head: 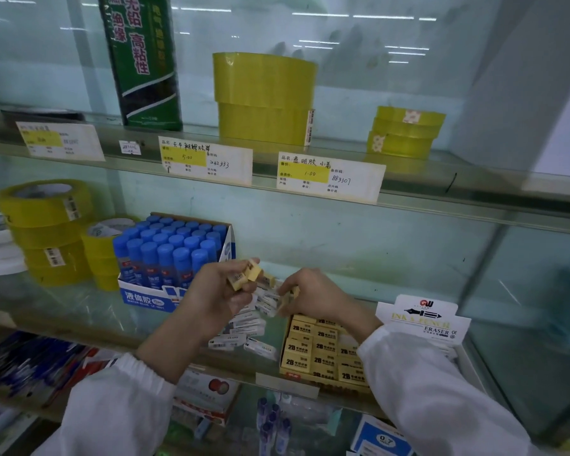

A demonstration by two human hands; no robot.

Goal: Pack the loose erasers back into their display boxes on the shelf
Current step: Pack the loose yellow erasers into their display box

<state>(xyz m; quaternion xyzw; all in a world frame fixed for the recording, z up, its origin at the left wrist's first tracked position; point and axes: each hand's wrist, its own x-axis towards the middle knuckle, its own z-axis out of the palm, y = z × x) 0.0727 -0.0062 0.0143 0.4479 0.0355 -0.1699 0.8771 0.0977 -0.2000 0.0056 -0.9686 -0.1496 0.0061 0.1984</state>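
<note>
My left hand (219,292) grips a few small yellow 2B erasers (247,274) above the middle glass shelf. My right hand (313,296) pinches another yellow eraser (290,299) just right of it. Below my right wrist sits the yellow display box (323,353), packed with several rows of 2B erasers. Several loose white-sleeved erasers (247,327) lie in a pile on the glass between my hands and the front edge. A white eraser display box (428,319) marked ERASER stands at the right, partly hidden by my right sleeve.
A box of blue-capped glue bottles (171,255) stands left of my hands, with stacks of yellow tape rolls (46,232) further left. The upper shelf holds more tape rolls (265,97) and price labels. Pens and boxes fill the shelf below.
</note>
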